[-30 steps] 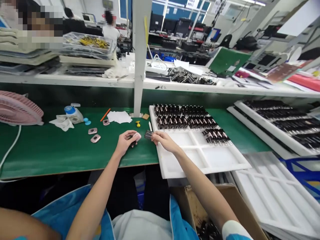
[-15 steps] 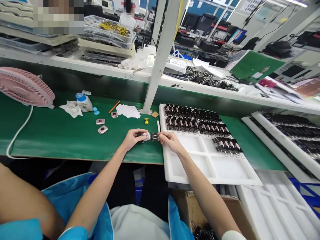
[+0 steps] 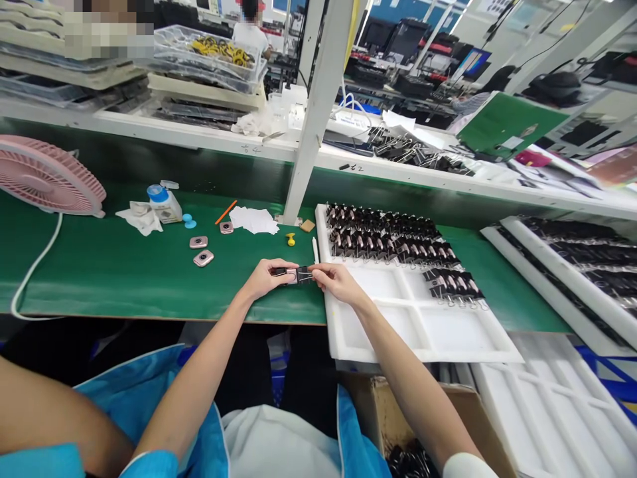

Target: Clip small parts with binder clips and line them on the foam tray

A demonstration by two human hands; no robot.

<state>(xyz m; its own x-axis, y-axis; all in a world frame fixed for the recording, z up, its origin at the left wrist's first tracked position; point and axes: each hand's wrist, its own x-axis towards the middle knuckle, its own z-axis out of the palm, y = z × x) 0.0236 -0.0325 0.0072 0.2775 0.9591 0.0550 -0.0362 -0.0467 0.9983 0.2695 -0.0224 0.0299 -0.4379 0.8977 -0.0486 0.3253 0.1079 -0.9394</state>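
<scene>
My left hand (image 3: pixel 261 279) is closed around the left end of a pink smartwatch case (image 3: pixel 291 276), where part of a black clip shows under the fingers. In my right hand (image 3: pixel 339 281) the wire handles of a black binder clip (image 3: pixel 303 274) are pinched. That clip sits over the right end of the case; how firmly it bites I cannot tell. Three loose pieces lie to the left on the green mat: one watch case (image 3: pixel 204 257), another watch case (image 3: pixel 198 242) and a third watch case (image 3: pixel 226 228).
A white foam tray (image 3: pixel 343 345) on the right carries rows of clipped watch cases (image 3: pixel 393 245). A yellow stamp-like piece (image 3: pixel 290 239), white paper (image 3: pixel 253 220), an orange stick (image 3: pixel 225 212), a blue-capped bottle (image 3: pixel 166 204) and a pink fan (image 3: pixel 47 174) stand along the back. Below, a cardboard box (image 3: pixel 365 405) contains clips.
The binder clip in my right hand has moved left, from beside the watch case onto its right end. My left hand keeps its hold.
</scene>
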